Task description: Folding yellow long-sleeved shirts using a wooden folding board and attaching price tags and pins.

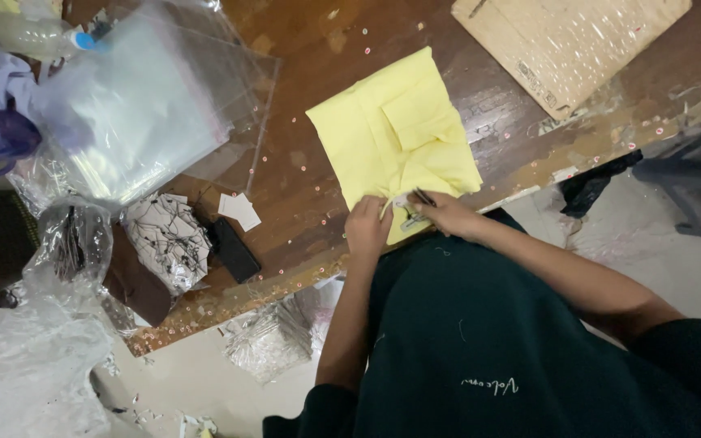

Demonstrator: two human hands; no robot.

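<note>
At centre frame, our left hand [367, 227] pinches the folded yellow garment's [395, 134] near edge on the surface [302, 162] while our right hand [446, 215] grips a dark tool [423, 196]; the fabric could slip and snag.

The small dark tool [423, 196] between the hands is too small to identify.

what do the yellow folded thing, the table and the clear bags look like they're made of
The yellow folded garment looks like matte woven cloth: soft creases, a stitched pocket. The table seems dark varnished wood, worn pale along its near edge. The clear bags look like thin glossy plastic film, see-through with glare. The left hand and right hand rest on the garment's near edge.
</note>
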